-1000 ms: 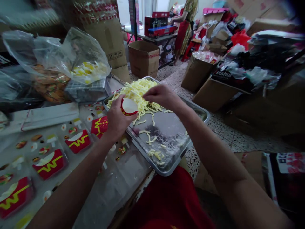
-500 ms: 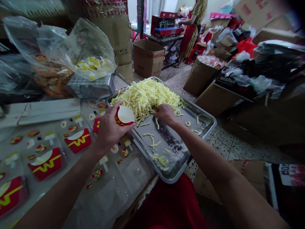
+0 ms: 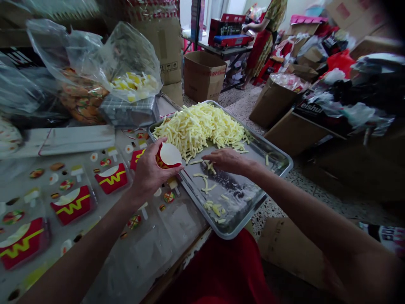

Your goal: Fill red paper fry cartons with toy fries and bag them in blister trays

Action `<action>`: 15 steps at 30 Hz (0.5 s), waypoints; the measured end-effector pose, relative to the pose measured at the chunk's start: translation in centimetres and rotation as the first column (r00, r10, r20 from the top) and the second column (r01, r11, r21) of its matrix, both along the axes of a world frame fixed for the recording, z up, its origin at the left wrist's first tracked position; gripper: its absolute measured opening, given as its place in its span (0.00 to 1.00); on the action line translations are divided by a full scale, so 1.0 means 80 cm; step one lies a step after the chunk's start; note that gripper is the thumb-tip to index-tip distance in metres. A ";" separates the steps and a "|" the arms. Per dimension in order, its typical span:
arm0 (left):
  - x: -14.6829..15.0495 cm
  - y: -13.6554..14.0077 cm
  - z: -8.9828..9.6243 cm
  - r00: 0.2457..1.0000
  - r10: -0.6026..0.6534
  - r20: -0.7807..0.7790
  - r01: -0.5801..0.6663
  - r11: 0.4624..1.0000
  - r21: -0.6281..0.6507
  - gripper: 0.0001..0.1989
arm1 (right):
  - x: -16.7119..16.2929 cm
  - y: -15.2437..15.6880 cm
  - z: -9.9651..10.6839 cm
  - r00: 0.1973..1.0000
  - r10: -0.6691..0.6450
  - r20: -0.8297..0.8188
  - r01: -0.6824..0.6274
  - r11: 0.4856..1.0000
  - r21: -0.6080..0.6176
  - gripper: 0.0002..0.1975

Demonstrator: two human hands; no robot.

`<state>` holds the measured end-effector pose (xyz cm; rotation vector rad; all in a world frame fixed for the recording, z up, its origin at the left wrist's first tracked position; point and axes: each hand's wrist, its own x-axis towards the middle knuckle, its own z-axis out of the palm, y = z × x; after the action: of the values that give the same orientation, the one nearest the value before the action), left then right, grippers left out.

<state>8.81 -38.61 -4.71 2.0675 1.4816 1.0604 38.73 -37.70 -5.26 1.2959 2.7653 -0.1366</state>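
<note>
My left hand (image 3: 148,169) is wrapped round a small red fry carton (image 3: 170,154), tilted so its white inside shows. The carton is beside the left edge of a metal tray (image 3: 236,215). A heap of pale yellow fries (image 3: 202,126) fills the tray's far end. Lower in the tray, my right hand (image 3: 226,160) reaches in from the right, palm down, fingers stretched out over a few loose fries (image 3: 209,168). More stray fries and whitish powder lie on the near part of the tray.
Clear packs with red cartons (image 3: 72,204) and small food-shaped pieces cover the table on the left. Clear bags (image 3: 134,86) of yellow and brown pieces stand behind. Open cardboard boxes (image 3: 204,78) sit on the floor. A person (image 3: 261,42) stands by a red machine (image 3: 226,31).
My right hand has drawn back from the heap's edge and its fingers have straightened over the loose fries. My left hand keeps the carton at the tray's edge. The view has shifted slightly.
</note>
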 end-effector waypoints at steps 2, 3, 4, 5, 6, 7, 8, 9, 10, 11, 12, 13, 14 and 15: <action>0.000 -0.003 -0.002 1.000 -0.012 -0.009 0.012 1.000 -0.003 0.44 | -0.013 0.006 0.002 0.999 0.039 0.011 -0.038 0.999 -0.014 0.30; 0.000 -0.003 -0.002 1.000 -0.015 -0.016 0.015 1.000 -0.006 0.44 | -0.020 0.010 0.004 0.998 0.062 0.024 -0.061 0.998 -0.029 0.30; 0.000 -0.004 -0.002 1.000 -0.017 -0.023 0.017 1.000 -0.007 0.44 | -0.027 0.014 0.007 0.996 0.083 0.036 -0.081 0.996 -0.046 0.28; 0.000 -0.004 -0.002 0.999 -0.020 -0.030 0.020 1.000 -0.006 0.44 | -0.033 0.018 0.008 0.994 0.096 0.048 -0.093 0.994 -0.061 0.25; 0.000 -0.004 -0.002 0.999 -0.024 -0.036 0.024 1.000 -0.006 0.45 | -0.039 0.022 0.009 0.993 0.102 0.062 -0.097 0.992 -0.077 0.21; 0.001 -0.005 -0.001 0.999 -0.030 -0.043 0.030 1.000 -0.011 0.45 | -0.043 0.026 0.008 0.993 0.093 0.079 -0.086 0.992 -0.089 0.18; 0.001 -0.006 -0.001 0.998 -0.036 -0.047 0.035 0.999 -0.019 0.45 | -0.047 0.030 0.006 0.993 0.068 0.094 -0.059 0.994 -0.095 0.14; 0.002 -0.008 -0.001 0.998 -0.043 -0.049 0.042 0.999 -0.029 0.46 | -0.048 0.032 0.002 0.995 0.020 0.102 -0.011 0.996 -0.090 0.11; 0.003 -0.010 -0.001 0.998 -0.048 -0.051 0.046 0.998 -0.040 0.45 | -0.048 0.033 -0.002 0.994 -0.053 0.094 0.060 0.996 -0.070 0.09; 0.003 -0.012 -0.001 0.997 -0.054 -0.052 0.052 0.997 -0.048 0.45 | -0.046 0.032 -0.006 0.988 -0.142 0.065 0.145 0.988 -0.044 0.08; 0.003 -0.014 -0.001 0.997 -0.062 -0.052 0.059 0.997 -0.053 0.44 | -0.044 0.029 -0.010 0.970 -0.243 0.013 0.244 0.970 -0.024 0.07; 0.003 -0.015 -0.001 0.996 -0.069 -0.052 0.066 0.996 -0.054 0.44 | -0.042 0.025 -0.013 0.936 -0.348 -0.063 0.346 0.938 -0.029 0.07; 0.001 -0.016 0.000 0.996 -0.072 -0.051 0.069 0.996 -0.053 0.44 | -0.040 0.019 -0.014 0.883 -0.445 -0.151 0.438 0.895 -0.077 0.07; -0.001 -0.015 0.002 0.996 -0.067 -0.052 0.064 0.997 -0.050 0.44 | -0.039 0.013 -0.015 0.812 -0.533 -0.237 0.507 0.846 -0.164 0.06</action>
<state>8.76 -39.84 -4.57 2.1112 1.4394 0.9427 35.60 -36.70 -6.45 2.1218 2.4702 -0.5110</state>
